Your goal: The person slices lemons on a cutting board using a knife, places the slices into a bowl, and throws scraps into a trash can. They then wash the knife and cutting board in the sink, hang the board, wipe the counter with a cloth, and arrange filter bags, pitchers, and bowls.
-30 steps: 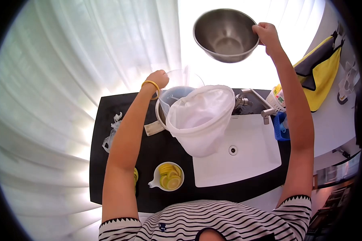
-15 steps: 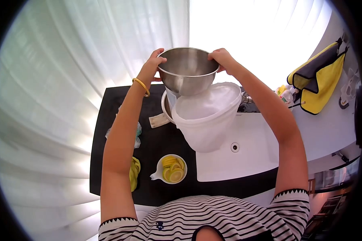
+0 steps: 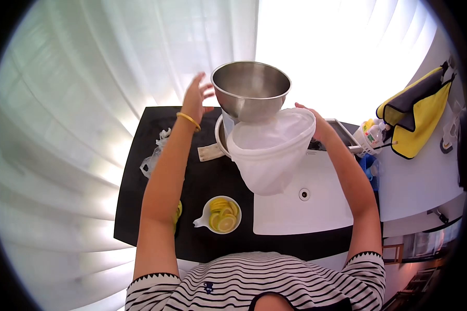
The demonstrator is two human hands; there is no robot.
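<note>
A deep stainless steel bowl (image 3: 251, 85) sits upright at the back of the counter, above a white mesh filter bag (image 3: 267, 163) whose wide mouth faces up. The bag hangs over the back left part of the white sink. My left hand (image 3: 194, 101), with a yellow bangle at the wrist, is just left of the bowl, fingers spread and not touching it. My right hand (image 3: 319, 124) is at the right side of the bag's rim; one finger stretches out and the others are hidden behind the rim. What supports the bowl is mostly hidden.
A pale-handled pot (image 3: 220, 137) stands partly behind the bag. Lemon slices lie in a white spouted bowl (image 3: 198, 223) at the front. A crumpled plastic bag (image 3: 153, 160) is at left. The sink (image 3: 327, 207), a white basket (image 3: 368, 140) and yellow-grey cloths (image 3: 425, 114) are at right.
Both hands have let go of the steel bowl. The left hand has moved down and away from its side, and the right hand has dropped to the filter bag's rim.
</note>
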